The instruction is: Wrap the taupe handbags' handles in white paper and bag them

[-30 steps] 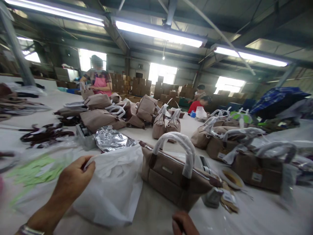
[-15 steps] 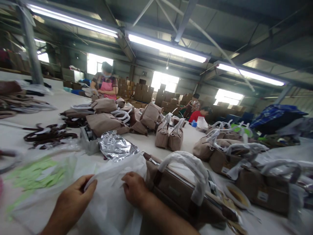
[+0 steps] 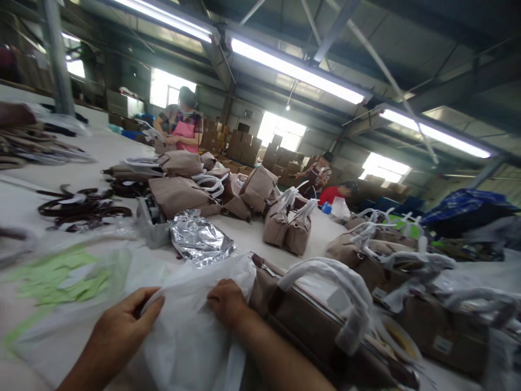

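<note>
Thin white, crumpled plastic bag at the near edge of the white table, mouth end raised and bunched, body sagging toward the viewer in soft folds. Left hand pinches its upper left edge between thumb and fingers; right hand presses knuckles-up into its upper right part. Both in contact with the film. Just right of the bag, touching it: taupe rectangular fabric handbag, upright, zip strip along the top, brown strap ends, handle wrapped in white foam arching above it
</note>
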The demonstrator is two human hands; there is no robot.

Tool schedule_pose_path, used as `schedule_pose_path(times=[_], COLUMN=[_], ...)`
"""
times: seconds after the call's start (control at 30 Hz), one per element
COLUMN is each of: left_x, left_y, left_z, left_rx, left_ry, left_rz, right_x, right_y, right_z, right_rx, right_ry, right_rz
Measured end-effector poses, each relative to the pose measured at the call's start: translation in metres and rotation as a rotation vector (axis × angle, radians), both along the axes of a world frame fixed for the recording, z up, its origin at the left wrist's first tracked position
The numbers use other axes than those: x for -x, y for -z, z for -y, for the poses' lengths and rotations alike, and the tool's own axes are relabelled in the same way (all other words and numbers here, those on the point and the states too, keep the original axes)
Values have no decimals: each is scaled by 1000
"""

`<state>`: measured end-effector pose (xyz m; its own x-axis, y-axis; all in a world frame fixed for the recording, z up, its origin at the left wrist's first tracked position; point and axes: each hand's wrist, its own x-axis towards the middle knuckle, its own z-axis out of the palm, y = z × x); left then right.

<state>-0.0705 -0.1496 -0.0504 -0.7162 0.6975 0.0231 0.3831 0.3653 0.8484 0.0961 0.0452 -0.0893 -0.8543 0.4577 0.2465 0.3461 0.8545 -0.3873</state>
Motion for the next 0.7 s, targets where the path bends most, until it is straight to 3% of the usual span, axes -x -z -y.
schedule_pose_path(times=[0.17, 0.33, 0.4, 0.47, 0.57, 0.7], left_x=[-4, -9, -13, -24, -54, -107], left_y=[-3, -4, -3, -5, -20, -41], left_z=[-1, 1, 2, 2, -4, -23], left_rx=[35, 25, -85, -260, -496, -688], left_ry=[-4, -4, -5, 10, 175, 530], left_rz=[-8, -76, -272, -627, -1079, -1203], right_x=[-2, -30, -52, -75, -103, -120], right_y=[-7, -28, -40, -53, -69, -81], right_z=[-1, 33, 54, 73, 92, 105], right_rx=[68, 29, 58, 144, 275, 284], right_ry=[50, 57, -3, -3, 167, 298], right_rz=[-31, -194, -374, -557, -702, -878])
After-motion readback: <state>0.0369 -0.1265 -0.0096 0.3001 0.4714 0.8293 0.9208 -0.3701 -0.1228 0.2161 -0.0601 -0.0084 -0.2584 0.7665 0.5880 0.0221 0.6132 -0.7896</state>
